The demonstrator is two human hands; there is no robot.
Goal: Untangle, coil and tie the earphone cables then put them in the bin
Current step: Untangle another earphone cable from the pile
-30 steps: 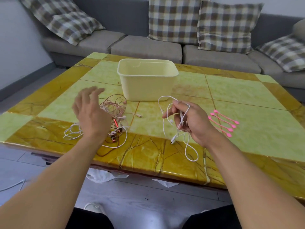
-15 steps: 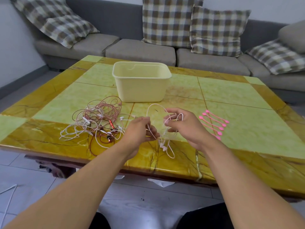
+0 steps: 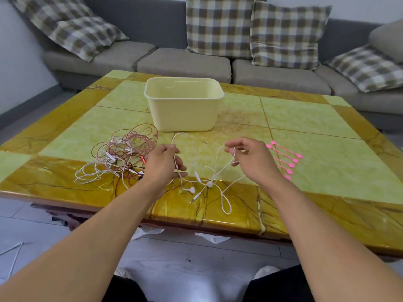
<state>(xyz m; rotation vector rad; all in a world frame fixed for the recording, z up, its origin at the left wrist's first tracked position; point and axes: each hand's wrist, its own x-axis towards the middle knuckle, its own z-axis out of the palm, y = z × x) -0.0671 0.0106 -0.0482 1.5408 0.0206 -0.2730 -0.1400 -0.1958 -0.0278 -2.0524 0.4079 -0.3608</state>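
A white earphone cable is stretched between my hands above the table's front edge. My left hand pinches one strand of it, and my right hand pinches another loop. Its earbud, slider and plug hang down onto the table between the hands. A tangled pile of pink, red and white earphone cables lies to the left of my left hand. The pale yellow bin stands open behind the hands, with nothing visible inside. Several pink cable ties lie just right of my right hand.
The yellow and green marble table has its front edge close to my knees. A grey sofa with checked cushions runs behind it. White scraps lie on the floor under the table, and a white cable lies at the far left floor.
My left hand came from above the tangled pile to the white cable and took hold of it. Both hands then moved apart, spreading the cable out between them.
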